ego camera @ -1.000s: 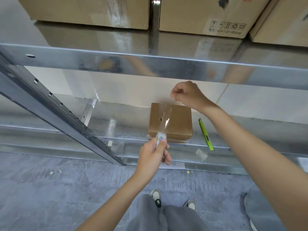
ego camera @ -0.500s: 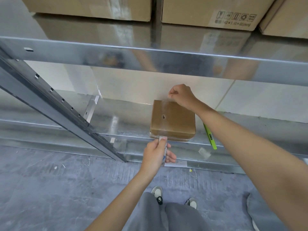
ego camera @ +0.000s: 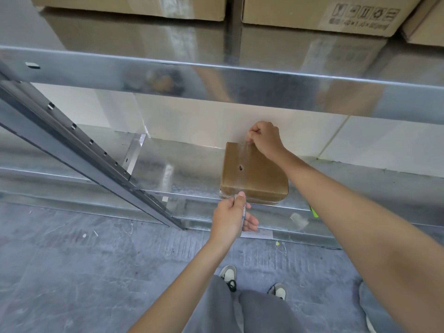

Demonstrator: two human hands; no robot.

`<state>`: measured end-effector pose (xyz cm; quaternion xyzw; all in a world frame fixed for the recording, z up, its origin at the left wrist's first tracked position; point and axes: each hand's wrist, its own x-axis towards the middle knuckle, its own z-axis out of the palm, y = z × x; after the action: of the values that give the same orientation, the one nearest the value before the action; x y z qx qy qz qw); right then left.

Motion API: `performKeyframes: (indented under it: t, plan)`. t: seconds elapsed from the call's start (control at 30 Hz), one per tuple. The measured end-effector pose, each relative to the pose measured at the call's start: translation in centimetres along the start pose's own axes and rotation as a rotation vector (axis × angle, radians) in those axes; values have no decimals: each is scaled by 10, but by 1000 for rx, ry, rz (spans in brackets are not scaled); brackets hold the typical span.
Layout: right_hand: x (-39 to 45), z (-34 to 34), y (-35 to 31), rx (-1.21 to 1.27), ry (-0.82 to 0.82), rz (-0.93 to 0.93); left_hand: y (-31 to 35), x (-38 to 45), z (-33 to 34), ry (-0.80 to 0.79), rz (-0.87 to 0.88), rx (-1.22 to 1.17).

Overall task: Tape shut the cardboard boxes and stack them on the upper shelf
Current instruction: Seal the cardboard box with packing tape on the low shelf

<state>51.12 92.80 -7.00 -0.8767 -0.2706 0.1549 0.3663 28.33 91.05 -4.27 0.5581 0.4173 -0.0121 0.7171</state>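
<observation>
Currently taping, step 1 of 2: clear tape strip stretched over small cardboard box between both grips. Right hand pinching far end; left hand gripping tape roll at near edge. Next, likely: press down, sever, lift to upper shelf.

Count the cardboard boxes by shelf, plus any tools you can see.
Boxes on upper shelf: 3, left, middle, right, all cut off by the frame
Boxes on lower shelf: 1, small box
Green tool: 1, mostly hidden behind the right arm
Total: 5
</observation>
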Motion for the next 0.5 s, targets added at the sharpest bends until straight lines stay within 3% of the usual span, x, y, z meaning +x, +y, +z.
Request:
performKeyframes:
  t: [0.5]
  plan:
    - [5,8,-13,-51,-25,107,-2,12,-4,3,-27,-34]
